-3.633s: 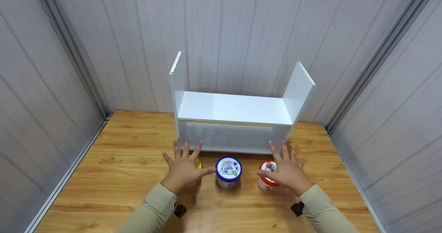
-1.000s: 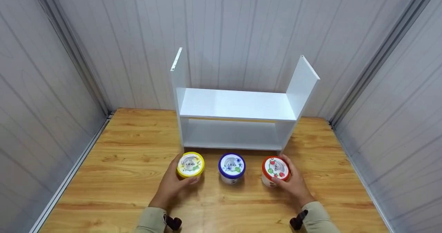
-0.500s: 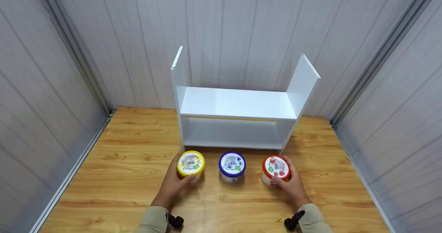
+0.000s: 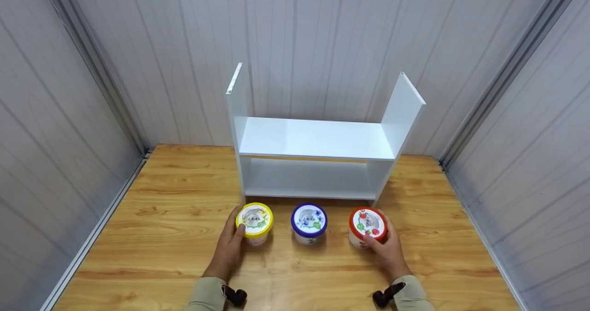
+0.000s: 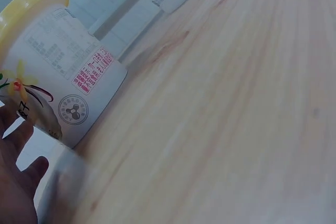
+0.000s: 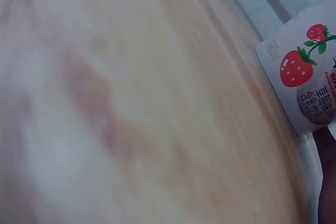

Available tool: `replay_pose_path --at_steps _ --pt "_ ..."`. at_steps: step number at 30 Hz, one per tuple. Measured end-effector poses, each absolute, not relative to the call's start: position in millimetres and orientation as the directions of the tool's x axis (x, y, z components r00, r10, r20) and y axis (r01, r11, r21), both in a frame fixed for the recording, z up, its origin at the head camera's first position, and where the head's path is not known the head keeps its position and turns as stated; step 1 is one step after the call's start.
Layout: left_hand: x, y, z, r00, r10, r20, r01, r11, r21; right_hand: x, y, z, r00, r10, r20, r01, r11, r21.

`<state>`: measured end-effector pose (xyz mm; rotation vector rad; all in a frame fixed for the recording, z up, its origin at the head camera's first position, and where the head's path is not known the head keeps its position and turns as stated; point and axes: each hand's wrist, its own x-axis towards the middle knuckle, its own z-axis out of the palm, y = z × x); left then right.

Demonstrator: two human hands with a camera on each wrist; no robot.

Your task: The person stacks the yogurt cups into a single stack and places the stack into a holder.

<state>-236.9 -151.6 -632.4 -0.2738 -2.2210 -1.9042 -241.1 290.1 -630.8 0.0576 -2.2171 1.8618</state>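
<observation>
Three lidded paper tubs stand upright in a row on the wooden table. The left one is a yellow-lidded tub (image 4: 255, 219) printed with a yellow flower. My left hand (image 4: 228, 246) is at its left side, thumb by the lid's edge; in the left wrist view the fingers (image 5: 21, 135) look spread, not wrapped round it. A blue-lidded tub (image 4: 309, 221) stands in the middle, untouched. At the right, my right hand (image 4: 391, 249) holds the red-lidded strawberry tub (image 4: 367, 223), thumb in front and fingers behind its right side. The right wrist view shows the strawberry print (image 6: 296, 69).
A white two-level shelf (image 4: 318, 138) with upright side panels stands just behind the tubs. Pale panelled walls (image 4: 295, 48) enclose the back and both sides of the wooden table (image 4: 152, 237). Bare wood lies left, right and in front of the tubs.
Both hands came down from spread above the tubs to the outer tubs' sides. Most recently my left thumb moved from the yellow tub's front to its lid's left edge. The tubs stay put.
</observation>
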Motion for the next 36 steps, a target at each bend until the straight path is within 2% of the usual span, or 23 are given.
replay_pose_path --at_steps 7,13,20,22,27,33,36 --pt "-239 -153 -633 -0.958 0.013 0.286 0.284 0.171 0.943 -239 286 -637 -0.955 0.156 0.251 -0.228 0.154 -0.962" --pt "-240 -152 -632 -0.969 0.005 0.245 0.242 0.180 0.953 -239 284 -638 -0.950 0.168 0.263 -0.248 0.103 -0.963" --pt "-220 -148 -593 -0.982 0.008 0.189 0.185 0.232 0.955 -239 283 -637 -0.964 0.173 0.204 -0.189 0.101 -0.977" --pt "-218 -148 -592 -0.983 0.000 0.183 0.178 0.239 0.955 -238 282 -636 -0.966 0.183 0.183 -0.164 0.110 -0.980" --pt "-220 -149 -596 -0.982 -0.002 0.191 0.184 0.264 0.947 -238 282 -634 -0.964 0.211 0.160 -0.135 0.125 -0.983" --pt "-233 -151 -625 -0.978 -0.028 0.209 0.194 0.261 0.946 -239 283 -626 -0.974 0.196 0.117 -0.089 0.145 -0.985" --pt "-235 -152 -632 -0.975 -0.037 0.217 0.200 0.264 0.944 -240 283 -624 -0.975 0.179 0.132 -0.105 0.151 -0.983"
